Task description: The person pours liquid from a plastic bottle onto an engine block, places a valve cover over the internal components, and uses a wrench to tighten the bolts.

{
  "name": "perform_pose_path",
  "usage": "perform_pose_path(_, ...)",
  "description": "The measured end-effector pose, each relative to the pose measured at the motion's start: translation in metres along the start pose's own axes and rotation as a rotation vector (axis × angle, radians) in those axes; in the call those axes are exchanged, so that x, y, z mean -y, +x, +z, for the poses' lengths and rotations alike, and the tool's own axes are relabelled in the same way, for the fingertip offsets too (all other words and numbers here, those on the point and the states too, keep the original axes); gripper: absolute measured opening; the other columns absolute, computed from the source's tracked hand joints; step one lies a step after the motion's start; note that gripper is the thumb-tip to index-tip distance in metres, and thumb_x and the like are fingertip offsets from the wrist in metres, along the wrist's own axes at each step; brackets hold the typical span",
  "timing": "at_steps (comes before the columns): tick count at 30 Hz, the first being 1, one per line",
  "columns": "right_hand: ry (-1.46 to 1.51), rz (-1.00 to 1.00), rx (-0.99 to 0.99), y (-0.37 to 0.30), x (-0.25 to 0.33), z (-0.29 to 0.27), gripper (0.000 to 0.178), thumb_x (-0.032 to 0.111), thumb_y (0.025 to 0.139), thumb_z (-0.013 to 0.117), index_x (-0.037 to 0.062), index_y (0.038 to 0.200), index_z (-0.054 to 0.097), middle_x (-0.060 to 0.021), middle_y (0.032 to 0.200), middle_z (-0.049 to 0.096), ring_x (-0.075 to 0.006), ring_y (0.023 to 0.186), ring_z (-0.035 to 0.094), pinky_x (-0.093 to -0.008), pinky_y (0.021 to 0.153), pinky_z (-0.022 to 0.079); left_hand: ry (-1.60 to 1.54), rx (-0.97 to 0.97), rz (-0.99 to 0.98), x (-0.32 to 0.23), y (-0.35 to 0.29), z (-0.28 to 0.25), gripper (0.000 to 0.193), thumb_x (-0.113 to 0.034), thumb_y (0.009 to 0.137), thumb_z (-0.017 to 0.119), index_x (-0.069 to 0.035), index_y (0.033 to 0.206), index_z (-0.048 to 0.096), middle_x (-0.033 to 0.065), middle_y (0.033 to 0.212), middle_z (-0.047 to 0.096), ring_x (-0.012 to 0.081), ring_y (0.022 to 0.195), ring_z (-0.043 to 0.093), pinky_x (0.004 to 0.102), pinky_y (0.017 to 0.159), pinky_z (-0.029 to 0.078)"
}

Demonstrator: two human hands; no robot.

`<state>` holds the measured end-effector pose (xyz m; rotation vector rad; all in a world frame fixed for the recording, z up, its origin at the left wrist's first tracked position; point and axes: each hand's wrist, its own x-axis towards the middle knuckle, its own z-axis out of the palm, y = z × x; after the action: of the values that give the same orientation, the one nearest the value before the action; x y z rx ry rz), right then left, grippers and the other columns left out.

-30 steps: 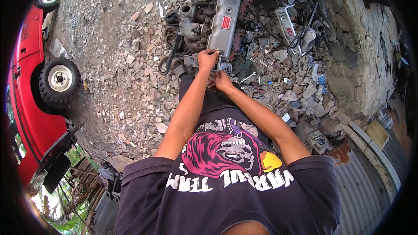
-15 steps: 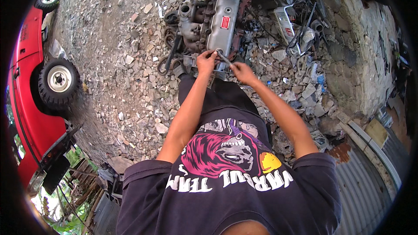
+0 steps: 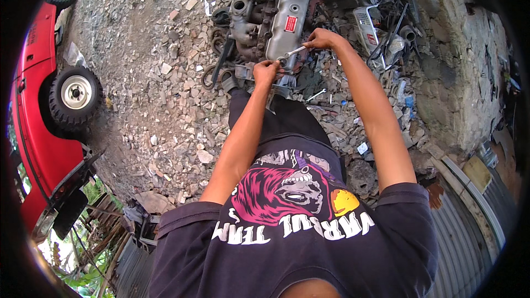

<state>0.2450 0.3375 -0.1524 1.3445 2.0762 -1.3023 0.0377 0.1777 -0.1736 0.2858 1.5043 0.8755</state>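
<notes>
An engine's grey metal valve cover (image 3: pixel 283 30) lies lengthwise ahead of me, with a black cap and a red label on top. My right hand (image 3: pixel 323 39) is closed on the outer end of a wrench (image 3: pixel 296 51), whose other end sits at a fastener on the cover's near end. My left hand (image 3: pixel 267 70) is at that same end, its fingers pinched together close by the wrench's head. What those fingers hold, if anything, is too small to make out.
Rubble covers the ground around the engine. A second wrench (image 3: pixel 316 95) lies on it near my right knee. Loose metal parts (image 3: pixel 365 27) are heaped at the right by a stone wall (image 3: pixel 469 72). A red vehicle (image 3: pixel 41 110) stands at the left.
My right hand has moved up and right, swinging the wrench's outer end away from me. The left hand stays at the cover's near end. A wrench on the ground has come into sight.
</notes>
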Motion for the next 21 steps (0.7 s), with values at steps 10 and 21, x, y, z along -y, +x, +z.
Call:
perform_pose_path(10,0.142,0.023,0.091,-0.030,0.015,0.017,0.039,0.046,0.083,0.066,0.0078,0.090,0.073,-0.0071,0.080,0.068,-0.0169,0.074,0.059,-0.0339,0.070,0.046,-0.043,0.029,0.101,0.012,0.000,-0.004,0.017,-0.010,0.084,0.069,0.004,0.093,0.065,0.0102,0.088,0.067,0.0172,0.073,0.065,0.0303,0.062,0.058)
perform_pose_path(21,0.085,-0.135,0.071,-0.014,0.011,0.007,0.035,0.039,0.085,0.066,0.0047,0.091,0.072,-0.0078,0.081,0.070,-0.0176,0.075,0.062,-0.0341,0.072,0.048,-0.115,0.009,0.144,0.019,-0.006,-0.001,0.018,-0.006,0.083,0.069,0.006,0.096,0.066,0.0099,0.089,0.066,0.0159,0.078,0.064,0.0288,0.068,0.057)
